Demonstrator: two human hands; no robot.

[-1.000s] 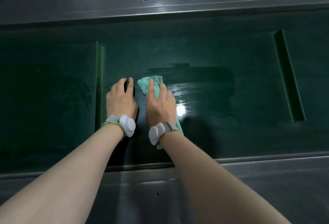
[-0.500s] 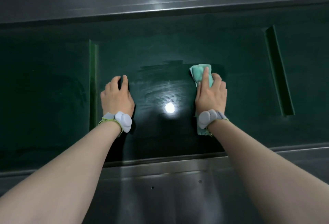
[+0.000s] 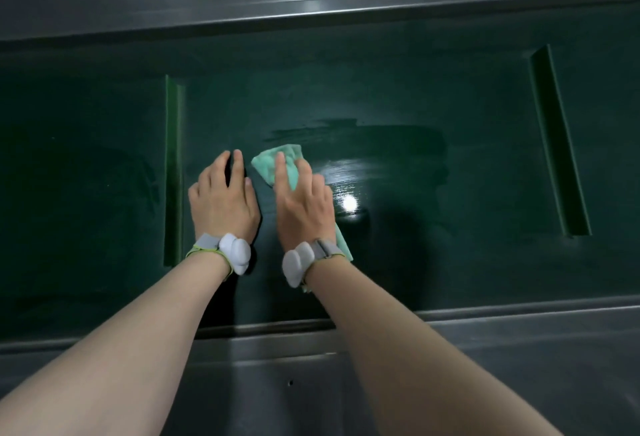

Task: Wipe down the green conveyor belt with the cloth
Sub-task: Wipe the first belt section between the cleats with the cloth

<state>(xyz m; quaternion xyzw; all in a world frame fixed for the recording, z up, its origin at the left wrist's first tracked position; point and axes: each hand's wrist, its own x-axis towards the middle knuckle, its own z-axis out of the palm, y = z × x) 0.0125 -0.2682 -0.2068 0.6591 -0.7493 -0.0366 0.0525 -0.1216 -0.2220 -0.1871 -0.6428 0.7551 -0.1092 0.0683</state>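
Note:
The dark green conveyor belt (image 3: 433, 89) runs left to right across the view. A light green cloth (image 3: 273, 165) lies flat on it near the middle. My right hand (image 3: 301, 207) presses the cloth down with straight fingers; most of the cloth is hidden under the palm, and a strip shows by the wrist. My left hand (image 3: 223, 200) rests flat on the bare belt just left of the cloth, fingers straight. A wet, shiny streak (image 3: 374, 168) stretches right of the cloth.
Two raised green cleats cross the belt: one (image 3: 173, 172) close to my left hand, the other (image 3: 557, 144) far right. Grey metal rails border the belt at the back (image 3: 311, 2) and front (image 3: 485, 324).
My right hand slid the cloth from the right back to the left, ending beside my left hand. The left hand stayed in place on the belt.

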